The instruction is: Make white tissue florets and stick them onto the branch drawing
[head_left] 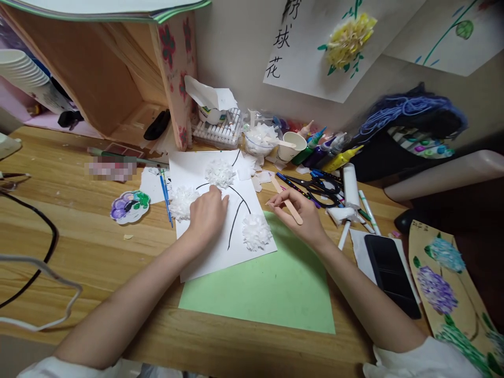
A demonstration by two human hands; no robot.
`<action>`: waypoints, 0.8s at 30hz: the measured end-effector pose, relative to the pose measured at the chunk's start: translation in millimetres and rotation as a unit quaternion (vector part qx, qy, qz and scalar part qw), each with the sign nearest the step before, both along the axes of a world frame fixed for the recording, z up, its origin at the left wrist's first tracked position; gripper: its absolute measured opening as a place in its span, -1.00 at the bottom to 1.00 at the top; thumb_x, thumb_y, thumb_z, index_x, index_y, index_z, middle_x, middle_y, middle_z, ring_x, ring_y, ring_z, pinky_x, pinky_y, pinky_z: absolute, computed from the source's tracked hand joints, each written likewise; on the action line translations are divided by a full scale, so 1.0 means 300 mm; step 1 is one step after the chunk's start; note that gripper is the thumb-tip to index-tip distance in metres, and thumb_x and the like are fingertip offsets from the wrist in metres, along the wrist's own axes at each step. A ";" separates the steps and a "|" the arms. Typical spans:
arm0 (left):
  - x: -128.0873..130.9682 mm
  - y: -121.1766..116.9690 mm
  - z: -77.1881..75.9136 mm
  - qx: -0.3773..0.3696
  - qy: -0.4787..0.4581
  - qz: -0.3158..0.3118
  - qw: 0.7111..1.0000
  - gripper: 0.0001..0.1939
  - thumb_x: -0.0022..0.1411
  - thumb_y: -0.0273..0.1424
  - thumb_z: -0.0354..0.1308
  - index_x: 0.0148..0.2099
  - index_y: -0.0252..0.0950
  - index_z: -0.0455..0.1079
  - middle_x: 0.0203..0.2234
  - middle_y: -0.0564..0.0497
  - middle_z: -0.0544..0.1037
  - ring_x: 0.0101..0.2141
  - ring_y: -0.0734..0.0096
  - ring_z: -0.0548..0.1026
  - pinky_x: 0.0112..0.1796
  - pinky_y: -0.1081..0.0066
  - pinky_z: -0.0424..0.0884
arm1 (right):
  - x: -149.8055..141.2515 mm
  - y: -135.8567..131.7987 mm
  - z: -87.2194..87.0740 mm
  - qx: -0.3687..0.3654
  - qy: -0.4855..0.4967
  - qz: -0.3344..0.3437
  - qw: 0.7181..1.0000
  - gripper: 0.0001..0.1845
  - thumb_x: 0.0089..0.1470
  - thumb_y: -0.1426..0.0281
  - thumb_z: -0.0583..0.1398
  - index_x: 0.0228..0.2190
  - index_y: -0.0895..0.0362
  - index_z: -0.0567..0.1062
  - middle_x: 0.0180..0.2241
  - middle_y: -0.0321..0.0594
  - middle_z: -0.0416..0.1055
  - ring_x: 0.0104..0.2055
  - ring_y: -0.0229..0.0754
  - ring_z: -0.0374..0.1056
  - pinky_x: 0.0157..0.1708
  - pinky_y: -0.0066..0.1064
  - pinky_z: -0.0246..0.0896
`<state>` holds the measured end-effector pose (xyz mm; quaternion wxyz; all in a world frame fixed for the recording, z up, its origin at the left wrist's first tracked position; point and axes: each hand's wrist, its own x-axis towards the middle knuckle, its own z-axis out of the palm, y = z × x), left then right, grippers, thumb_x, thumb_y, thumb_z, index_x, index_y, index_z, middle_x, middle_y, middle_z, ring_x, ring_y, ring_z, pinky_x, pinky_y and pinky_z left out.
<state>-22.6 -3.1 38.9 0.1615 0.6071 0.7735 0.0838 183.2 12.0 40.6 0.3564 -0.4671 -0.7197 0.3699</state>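
A white sheet of paper point(208, 262) bears black curved stem lines and lies partly over a green sheet point(291, 299). Three ruffled white paper flowers are on it: an upper one point(219, 172), a left one point(181, 203) and a lower right one point(256, 232). My left hand point(208, 212) rests on the paper between the upper and left flowers, its fingers curled and mostly hidden. Above the green sheet, my right hand point(297, 215) is closed with a wooden craft stick point(293, 211) held between its fingers. Its thumb and index tips meet; anything tiny there is unclear.
Behind the paper stand a bowl of white paper scraps point(262, 139), a paper cup point(292, 146) and paint bottles point(315, 147). Scissors point(321, 188) and pens lie at right, near a black paint case point(389, 268). Left are brushes point(165, 197), a painted palette point(129, 206) and cables point(51, 231).
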 end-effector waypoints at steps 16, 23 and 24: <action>-0.434 -0.073 -0.095 0.126 -0.309 0.193 0.923 -0.55 0.14 -0.28 0.00 0.05 -0.38 0.20 -0.08 -0.20 0.40 -0.12 0.20 0.42 -0.16 0.26 0.39 | 0.007 -0.263 -0.104 -0.131 -0.048 -0.148 0.979 -0.76 -0.01 0.31 0.17 -0.46 0.04 0.14 -0.31 -0.19 0.43 -0.42 -0.16 0.40 -0.36 -0.25 0.33; -0.413 -0.001 -0.043 0.074 -0.394 0.160 0.902 -0.57 -0.02 -0.28 0.11 -0.11 -0.45 0.36 -0.56 0.03 0.45 -0.53 0.42 0.39 -0.48 0.45 0.30 | 0.035 -0.220 -0.118 -0.134 0.025 -0.125 0.983 -0.71 -0.04 0.26 0.18 -0.51 0.04 0.12 -0.32 -0.13 0.48 -0.22 -0.07 0.44 -0.22 -0.19 0.31; -0.409 -0.001 -0.033 0.084 -0.391 0.151 0.904 -0.60 -0.06 -0.26 0.13 -0.19 -0.42 0.39 -0.55 0.03 0.47 -0.51 0.40 0.40 -0.46 0.44 0.31 | 0.044 -0.218 -0.119 -0.135 0.025 -0.120 0.983 -0.70 -0.04 0.27 0.18 -0.51 0.04 0.11 -0.28 -0.11 0.47 -0.19 -0.06 0.43 -0.20 -0.18 0.30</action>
